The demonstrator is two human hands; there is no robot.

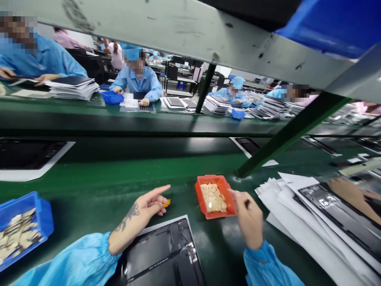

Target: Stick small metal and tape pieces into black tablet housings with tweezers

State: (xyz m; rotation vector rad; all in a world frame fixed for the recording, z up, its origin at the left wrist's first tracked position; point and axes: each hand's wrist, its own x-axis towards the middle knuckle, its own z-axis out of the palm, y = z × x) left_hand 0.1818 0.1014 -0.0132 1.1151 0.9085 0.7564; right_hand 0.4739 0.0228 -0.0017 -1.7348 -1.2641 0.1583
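Note:
My left hand [150, 202] is above the upper left edge of a black tablet-like panel [160, 254] lying on a white sheet. Its index finger points out, while the thumb and other fingers close on a small yellow piece [167, 203]. Beside the right edge of a red bin [202, 204] is my right hand [249, 214], slightly blurred. Its fingers are drawn together toward the bin's rim; whatever may be between the fingertips is too small to make out. Inside the bin lie many small cream-coloured pieces [213, 198].
A blue bin [44, 216] of flat beige pieces stands at left. White sheets and panels [300, 210] are piled at right, near another person's hand [351, 192]. A slanted green post [293, 135] rises behind the red bin; a pale shelf beam [184, 35] crosses overhead. Co-workers sit opposite.

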